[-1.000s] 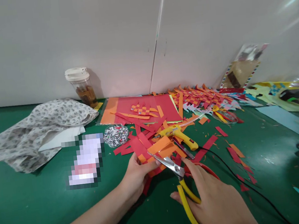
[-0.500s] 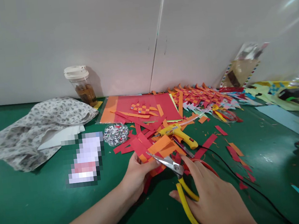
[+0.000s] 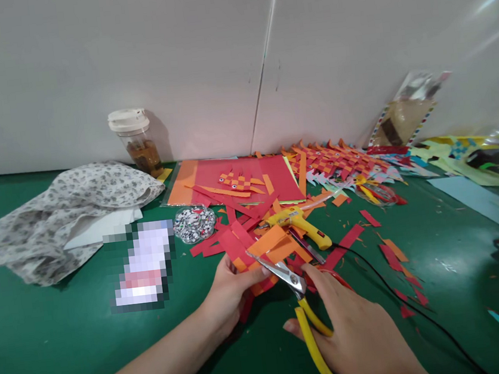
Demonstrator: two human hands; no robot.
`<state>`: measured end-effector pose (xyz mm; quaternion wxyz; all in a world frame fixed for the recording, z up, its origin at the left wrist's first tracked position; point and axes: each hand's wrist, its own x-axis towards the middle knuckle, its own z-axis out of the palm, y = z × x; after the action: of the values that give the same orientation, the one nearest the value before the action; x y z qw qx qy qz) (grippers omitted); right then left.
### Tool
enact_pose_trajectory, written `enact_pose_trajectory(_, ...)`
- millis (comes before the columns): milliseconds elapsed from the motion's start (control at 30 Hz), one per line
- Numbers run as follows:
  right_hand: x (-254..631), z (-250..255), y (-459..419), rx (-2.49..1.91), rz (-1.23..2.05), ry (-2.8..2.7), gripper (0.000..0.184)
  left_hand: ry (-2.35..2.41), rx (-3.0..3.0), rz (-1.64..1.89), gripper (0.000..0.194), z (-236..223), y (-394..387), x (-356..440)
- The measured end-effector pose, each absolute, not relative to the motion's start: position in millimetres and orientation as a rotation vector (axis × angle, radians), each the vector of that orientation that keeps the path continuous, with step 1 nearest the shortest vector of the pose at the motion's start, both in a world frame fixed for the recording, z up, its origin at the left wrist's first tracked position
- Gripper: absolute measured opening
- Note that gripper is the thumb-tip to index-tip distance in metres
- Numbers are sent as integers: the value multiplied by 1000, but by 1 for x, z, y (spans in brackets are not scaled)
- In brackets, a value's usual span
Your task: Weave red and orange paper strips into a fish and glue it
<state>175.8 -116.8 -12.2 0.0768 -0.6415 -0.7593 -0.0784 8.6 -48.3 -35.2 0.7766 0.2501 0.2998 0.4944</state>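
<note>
My left hand [image 3: 227, 288] pinches a woven piece of red and orange paper strips [image 3: 237, 239] between thumb and fingers. In my right hand [image 3: 359, 324] is a pair of scissors [image 3: 315, 344] with yellow handles. The scissors' metal blades point left and lie across the paper piece, close to my left thumb. Part of the paper is hidden behind the blades and my left hand. Just beyond my hands lies a yellow glue gun [image 3: 303, 226] among loose paper strips.
A phone [image 3: 145, 262], a dish of googly eyes [image 3: 194, 223] and a patterned cloth [image 3: 71, 207] lie to the left. A lidded cup [image 3: 139, 142] stands by the wall. Woven paper fish [image 3: 340, 158] are piled at the back right. A black cord [image 3: 406, 298] runs along the right.
The view has shifted very slightly. My right hand and the scissors have moved only a little against the paper piece; my left hand keeps its hold.
</note>
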Motion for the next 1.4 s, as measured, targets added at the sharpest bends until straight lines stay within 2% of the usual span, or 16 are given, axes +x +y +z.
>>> enact_pose_trajectory(833,178,-12,-115,-1799,-244,-2289,66,656,516,1058,37,-34,-47,8)
enact_pose_trajectory(1233,180,-13,-113,-1756,-424,-2292,68,665,510,1055,42,-33,-48,8)
enact_pose_trajectory(1400,180,-13,-114,-1757,-425,-2288,68,669,524,1045,39,-34,-48,8)
